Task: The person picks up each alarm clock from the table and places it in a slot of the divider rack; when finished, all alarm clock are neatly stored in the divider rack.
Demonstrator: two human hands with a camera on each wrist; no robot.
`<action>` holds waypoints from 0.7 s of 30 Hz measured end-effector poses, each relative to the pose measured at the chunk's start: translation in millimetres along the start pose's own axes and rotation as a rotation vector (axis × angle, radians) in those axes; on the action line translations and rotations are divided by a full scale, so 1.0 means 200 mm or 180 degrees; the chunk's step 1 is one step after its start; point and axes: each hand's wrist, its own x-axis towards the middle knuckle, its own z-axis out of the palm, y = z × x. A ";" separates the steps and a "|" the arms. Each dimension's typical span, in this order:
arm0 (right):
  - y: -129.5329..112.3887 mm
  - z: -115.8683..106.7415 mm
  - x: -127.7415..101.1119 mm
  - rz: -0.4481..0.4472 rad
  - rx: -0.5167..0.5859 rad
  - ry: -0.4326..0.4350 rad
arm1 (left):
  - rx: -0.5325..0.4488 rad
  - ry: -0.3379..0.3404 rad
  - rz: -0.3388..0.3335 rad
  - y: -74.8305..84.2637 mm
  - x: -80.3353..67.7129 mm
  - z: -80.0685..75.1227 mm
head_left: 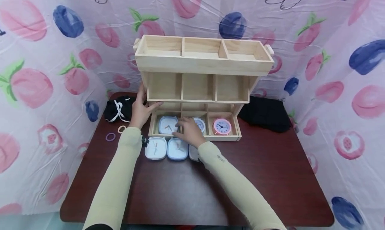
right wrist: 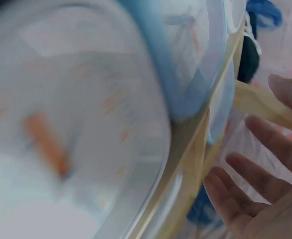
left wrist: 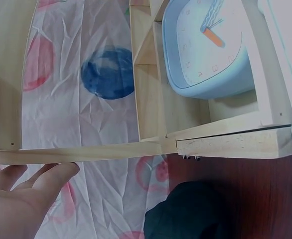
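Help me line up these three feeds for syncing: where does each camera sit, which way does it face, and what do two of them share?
Head: worn on the head, looking forward and down at the wooden shelf on the table; both sleeved arms, left hand and right hand show.
Left wrist: beside the shelf's end, looking along the bottom tray; fingers touch its edge.
Right wrist: close over blurred clock faces; straight fingers show.
Shared: the blue clock in the tray's left compartment also appears in the left wrist view.

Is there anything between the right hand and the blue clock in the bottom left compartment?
Nothing visible. The right hand hovers with straight fingers at the edge of the blue clock, which lies in the lowest tier of the wooden shelf. Whether they touch is unclear.
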 end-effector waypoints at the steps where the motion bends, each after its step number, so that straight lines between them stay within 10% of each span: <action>1: 0.02 -0.01 -0.04 0.0002 0.0020 0.0073 | 0.0006 0.0000 -0.0009 0.00 0.00 0.00; 13: 0.31 -0.14 -0.59 -0.0001 0.0097 0.0404 | -0.0003 0.0018 -0.0018 -0.01 -0.02 0.00; 21: 0.43 -0.10 -0.72 -0.0147 0.0231 0.0325 | 0.0020 0.0026 -0.0029 0.00 -0.01 0.01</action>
